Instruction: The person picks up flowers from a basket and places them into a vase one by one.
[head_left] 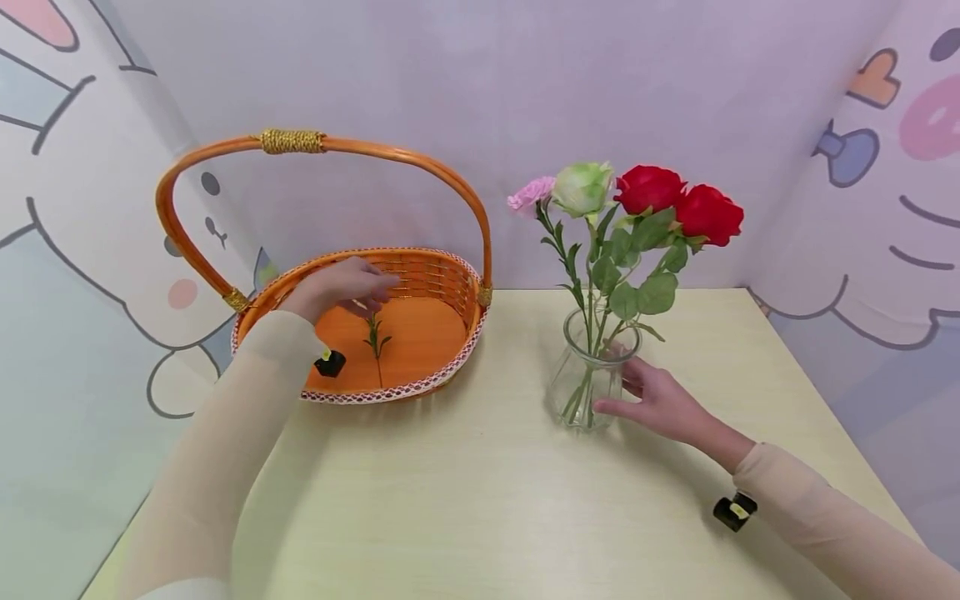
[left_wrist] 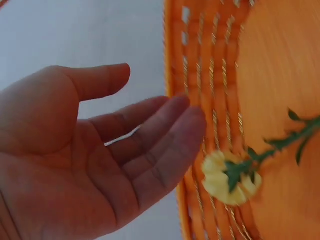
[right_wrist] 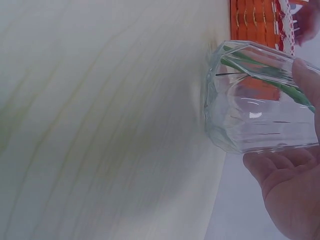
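My left hand (head_left: 341, 285) hovers over the wicker basket (head_left: 431, 387), its fingers relaxed and holding nothing. Inside the basket lies a yellow flower (left_wrist: 216, 184) on a green leafy stem; from the head view my hand hides its bloom. On the table, the clear glass vase (head_left: 561, 385) stands upright with my right hand (head_left: 663, 404) curled round its right side, thumb in front and fingers behind. It contains a pink carnation (head_left: 531, 195), a pale green-white rose (head_left: 582, 188) and two red roses (head_left: 708, 215).
The basket's tall arched handle (head_left: 397, 154) rises above my left hand. Beneath everything is a pale wood-grain table (head_left: 480, 500). A whitish backdrop with cartoon drawings (head_left: 487, 100) encloses the back and sides.
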